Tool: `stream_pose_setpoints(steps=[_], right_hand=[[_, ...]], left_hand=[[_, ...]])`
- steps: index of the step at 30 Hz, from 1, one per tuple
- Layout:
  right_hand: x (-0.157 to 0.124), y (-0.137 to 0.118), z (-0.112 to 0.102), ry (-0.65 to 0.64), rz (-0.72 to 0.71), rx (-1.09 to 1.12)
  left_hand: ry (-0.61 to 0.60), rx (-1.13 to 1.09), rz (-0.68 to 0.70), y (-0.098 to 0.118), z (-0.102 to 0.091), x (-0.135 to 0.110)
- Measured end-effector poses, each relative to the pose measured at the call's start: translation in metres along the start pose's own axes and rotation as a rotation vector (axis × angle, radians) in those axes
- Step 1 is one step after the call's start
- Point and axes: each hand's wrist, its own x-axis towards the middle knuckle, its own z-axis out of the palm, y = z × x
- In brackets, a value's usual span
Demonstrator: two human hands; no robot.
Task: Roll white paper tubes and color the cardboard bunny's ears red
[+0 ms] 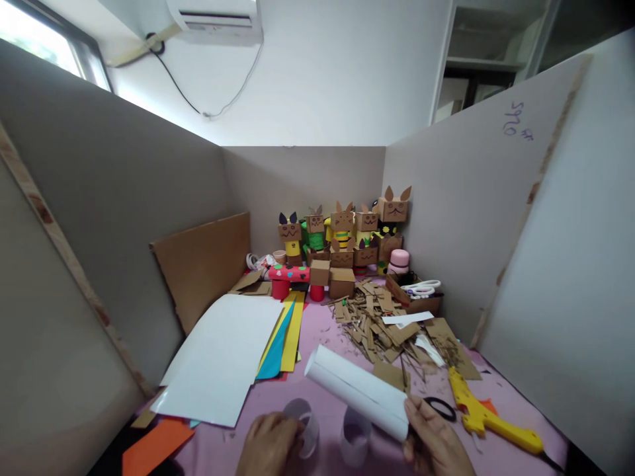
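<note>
My right hand (435, 441) grips one end of a rolled white paper tube (357, 390) that points up and to the left over the pink table. My left hand (270, 444) is closed round a small white paper ring (303, 423) near the front edge. A second small white paper cylinder (354, 441) stands on the table between my hands. A black ring of tape (440, 408) lies just right of my right hand.
A yellow glue gun (489, 418) lies at the right. A pile of cardboard scraps (381, 322) fills the middle right. White, yellow and blue sheets (233, 354) lie at the left, an orange sheet (156, 446) at front left. Cardboard box figures (347, 235) stand at the back, with scissors (421, 288) in a box.
</note>
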Motion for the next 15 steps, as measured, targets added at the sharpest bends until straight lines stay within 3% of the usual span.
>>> stream_pose_setpoints(steps=[9, 15], right_hand=[[0.0, -0.012, -0.002, 0.018, -0.014, -0.003], [0.002, -0.01, -0.002, 0.045, -0.012, -0.011]], left_hand=[[-0.209, 0.242, 0.352, 0.04, 0.02, 0.022], [-0.112, 0.238, 0.421, 0.033, 0.036, 0.023]])
